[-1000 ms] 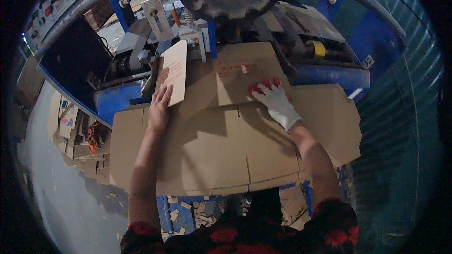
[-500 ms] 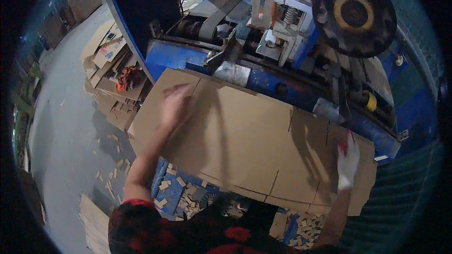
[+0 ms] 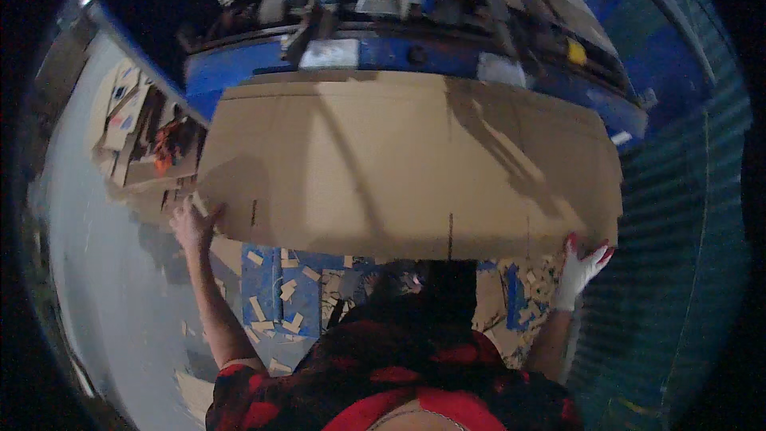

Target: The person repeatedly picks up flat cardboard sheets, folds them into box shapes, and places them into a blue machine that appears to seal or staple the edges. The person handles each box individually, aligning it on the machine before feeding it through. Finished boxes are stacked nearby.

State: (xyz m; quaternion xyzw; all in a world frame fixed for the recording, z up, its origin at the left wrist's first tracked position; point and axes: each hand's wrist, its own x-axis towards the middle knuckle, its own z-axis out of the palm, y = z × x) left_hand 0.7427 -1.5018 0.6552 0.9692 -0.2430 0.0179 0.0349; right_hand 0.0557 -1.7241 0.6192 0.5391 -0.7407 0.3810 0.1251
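Many scraps (image 3: 289,289) below cardboard (image 3: 399,160) | blue machine (image 3: 451,56) ahead | grey floor (image 3: 100,263) left

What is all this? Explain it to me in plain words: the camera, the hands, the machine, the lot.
There is no robot here, just a person working. The picture comes from a wide fisheye camera worn on the head and looking down, so straight edges bend. Across the middle lies a large brown cardboard sheet, in front of a blue machine. The bare left hand is at its near left corner; the right hand, in a white and red glove, is at the near right one. How firmly either holds it, I cannot tell. Below are small cardboard scraps.
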